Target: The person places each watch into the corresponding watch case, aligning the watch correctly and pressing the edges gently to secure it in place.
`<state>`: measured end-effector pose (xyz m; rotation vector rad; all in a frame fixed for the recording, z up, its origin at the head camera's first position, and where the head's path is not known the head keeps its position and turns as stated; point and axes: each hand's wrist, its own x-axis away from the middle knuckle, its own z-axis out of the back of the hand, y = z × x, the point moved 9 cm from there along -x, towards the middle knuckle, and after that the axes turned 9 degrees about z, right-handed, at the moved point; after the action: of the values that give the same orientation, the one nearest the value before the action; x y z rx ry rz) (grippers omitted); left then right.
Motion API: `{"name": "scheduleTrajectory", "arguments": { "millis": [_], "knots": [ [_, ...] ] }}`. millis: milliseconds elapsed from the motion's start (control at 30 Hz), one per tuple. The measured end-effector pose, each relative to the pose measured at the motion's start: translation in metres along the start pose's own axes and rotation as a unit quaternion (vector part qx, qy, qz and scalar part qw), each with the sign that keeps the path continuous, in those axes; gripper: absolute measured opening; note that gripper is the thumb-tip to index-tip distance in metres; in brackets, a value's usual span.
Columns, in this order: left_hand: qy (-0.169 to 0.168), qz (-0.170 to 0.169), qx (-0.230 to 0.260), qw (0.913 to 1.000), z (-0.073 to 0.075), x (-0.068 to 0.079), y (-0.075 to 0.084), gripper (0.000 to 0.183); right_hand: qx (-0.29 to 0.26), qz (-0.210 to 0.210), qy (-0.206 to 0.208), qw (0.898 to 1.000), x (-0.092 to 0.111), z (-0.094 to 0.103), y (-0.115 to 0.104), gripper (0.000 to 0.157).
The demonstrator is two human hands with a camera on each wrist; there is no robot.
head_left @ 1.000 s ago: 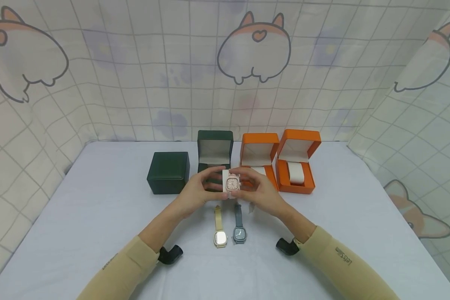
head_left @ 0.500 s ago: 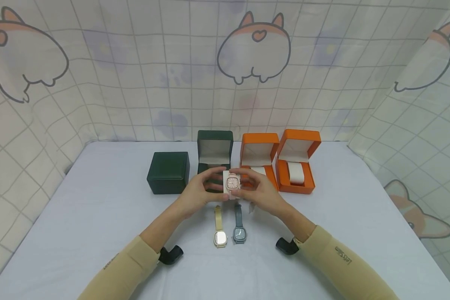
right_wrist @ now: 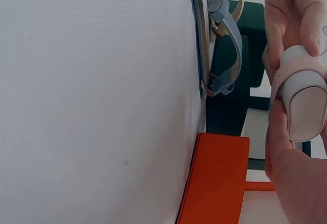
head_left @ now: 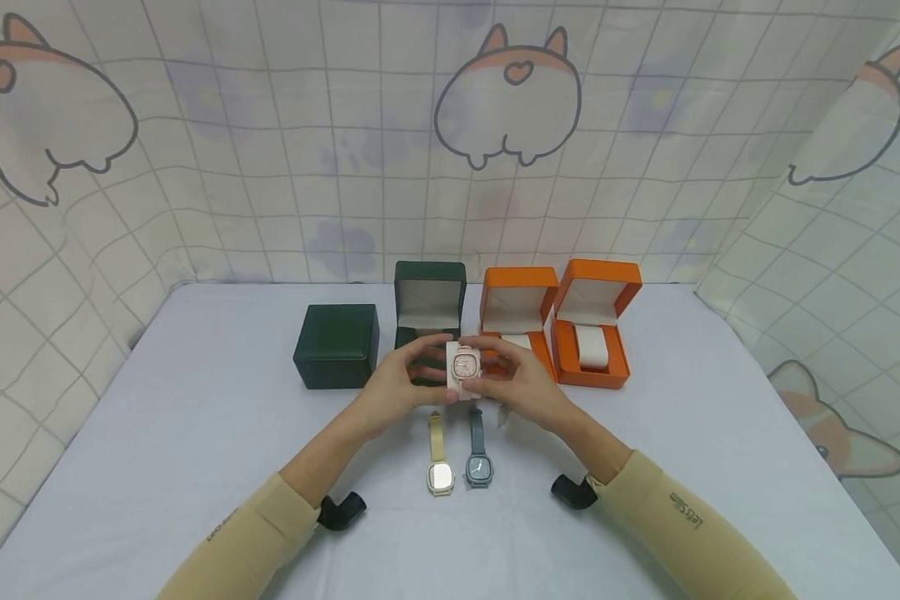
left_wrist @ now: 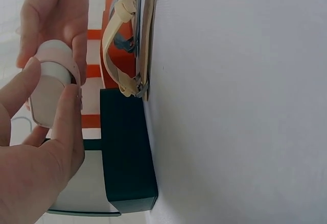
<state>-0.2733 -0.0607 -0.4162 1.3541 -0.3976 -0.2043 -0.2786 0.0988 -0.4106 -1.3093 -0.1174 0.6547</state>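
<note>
Evidently you are at the fitting step: your left hand (head_left: 401,372) and right hand (head_left: 523,375) meet over the table, fingers and thumbs closed in narrowly on one small bundle. Between them sits a pale pink watch with a rounded square face (head_left: 465,367), its strap wrapped round a smooth white padded cushion (right_wrist: 301,83); your left fingertips grip the cushion's side, your right ones the watch. You seem to be settling the strap; if so, the next move calls for a light, even pinch, the dial squared to the cushion before either hand lets go.

Just beyond your grip stands an open dark green box with a pale lining (head_left: 431,304), its inside mostly hidden by your fingers. Left of it is a closed dark green box (head_left: 337,346); right are two open orange boxes (head_left: 520,308) (head_left: 596,321), each showing a white cushion. Nearer you than the grip lie a cream-yellow watch (head_left: 440,477) and a blue-grey watch (head_left: 479,469), side by side.

Under everything spreads a table in smooth white cloth (head_left: 195,433); behind hangs a white gridded curtain with cartoon corgis (head_left: 270,208).
</note>
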Motion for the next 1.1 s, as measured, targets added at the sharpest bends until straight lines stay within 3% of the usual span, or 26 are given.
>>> {"name": "scheduleTrajectory", "arguments": {
  "millis": [733, 1100],
  "knots": [
    [0.011, -0.007, -0.019, 0.9997, 0.0045, -0.0021, -0.0017, 0.082, -0.002, 0.010, -0.019, 1.000, 0.0002, 0.0007, 0.0028, 0.073],
    [0.015, -0.002, -0.068, 0.9975, 0.0043, 0.0005, 0.0018, 0.084, 0.001, -0.001, -0.024, 1.000, -0.0006, -0.0015, 0.0055, 0.073]
  ]
}}
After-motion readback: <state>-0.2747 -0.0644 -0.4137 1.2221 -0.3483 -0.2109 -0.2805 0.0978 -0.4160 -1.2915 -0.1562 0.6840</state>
